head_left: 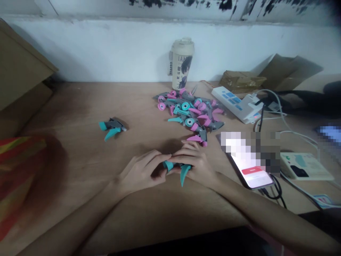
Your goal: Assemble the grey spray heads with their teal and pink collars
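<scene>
Both hands meet over a small teal and grey part that looks like a trigger spray head [184, 171]. My right hand [196, 160] is closed around its grey body, and the curved teal trigger sticks out below the fingers. At the round teal end, the fingers and thumb of my left hand [146, 167] pinch it; their exact contact is partly hidden. Another teal and grey spray head [113, 127] lies alone to the left. Beyond my hands is a heap of similar spray heads [190, 110], some with pink parts and some with teal.
A lidded coffee cup [182, 65] stands against the wall behind the heap. To the right lie a lit phone [250, 170], a white power strip [237, 105], cables and a pale box-shaped device [306, 166]. Cardboard [23, 67] and a red-yellow bag [18, 177] occupy the left side.
</scene>
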Demonstrator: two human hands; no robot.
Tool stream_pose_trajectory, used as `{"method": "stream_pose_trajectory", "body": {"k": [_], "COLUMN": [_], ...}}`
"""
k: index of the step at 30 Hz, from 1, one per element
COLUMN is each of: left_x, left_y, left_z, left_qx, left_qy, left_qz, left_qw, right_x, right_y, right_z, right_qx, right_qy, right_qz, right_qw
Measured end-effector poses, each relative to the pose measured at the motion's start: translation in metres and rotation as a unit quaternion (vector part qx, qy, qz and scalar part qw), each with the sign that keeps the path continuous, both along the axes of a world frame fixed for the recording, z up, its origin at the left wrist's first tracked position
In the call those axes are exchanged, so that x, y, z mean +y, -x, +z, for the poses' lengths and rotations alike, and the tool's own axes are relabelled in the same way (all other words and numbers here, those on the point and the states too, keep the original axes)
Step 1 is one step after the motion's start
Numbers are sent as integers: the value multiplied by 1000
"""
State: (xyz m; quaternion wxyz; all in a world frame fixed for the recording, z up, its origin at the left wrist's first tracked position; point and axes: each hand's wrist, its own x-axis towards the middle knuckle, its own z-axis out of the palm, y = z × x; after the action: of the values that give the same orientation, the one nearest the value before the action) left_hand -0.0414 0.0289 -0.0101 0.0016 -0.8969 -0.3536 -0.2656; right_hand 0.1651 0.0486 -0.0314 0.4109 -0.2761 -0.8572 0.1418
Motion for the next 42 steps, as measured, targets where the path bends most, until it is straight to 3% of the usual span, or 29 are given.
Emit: {"method": "stream_pose_trajectory", "body": {"k": [7,13,19,25,30,32,34,38,42], "left_x": [-5,-7,-13,-9,9,15,17,14,9], "left_y": [-2,-4,-8,-12,7,16,21,13,-2], "left_z": [-2,-4,2,9,15,15,12,3,3], "left_qx": [-12,-53,14,13,-32,-94,-165,-271,-353], "left_qy": [13,44,-47,-105,-114,-60,45,249,351], "left_qz": [23,84,87,96,183,207,217,212,159], "left_qw": [1000,994,995,990,976,972,961,905,853], "right_x": [0,-4,-11,-15,-12,-10,-7,-6,-6], "right_y": [1,0,4,7,4,3,1,1,3], "right_z": [2,5,9,7,3,2,2,5,5], "right_qx": [6,-3,-7,-28,-20,-3,15,42,55], "right_qy": [18,77,87,72,71,83,99,133,135], "right_qz": [-1,-31,-73,-101,-120,-129,-131,-125,-115], "right_qw": [1000,997,993,992,990,988,986,982,983]}}
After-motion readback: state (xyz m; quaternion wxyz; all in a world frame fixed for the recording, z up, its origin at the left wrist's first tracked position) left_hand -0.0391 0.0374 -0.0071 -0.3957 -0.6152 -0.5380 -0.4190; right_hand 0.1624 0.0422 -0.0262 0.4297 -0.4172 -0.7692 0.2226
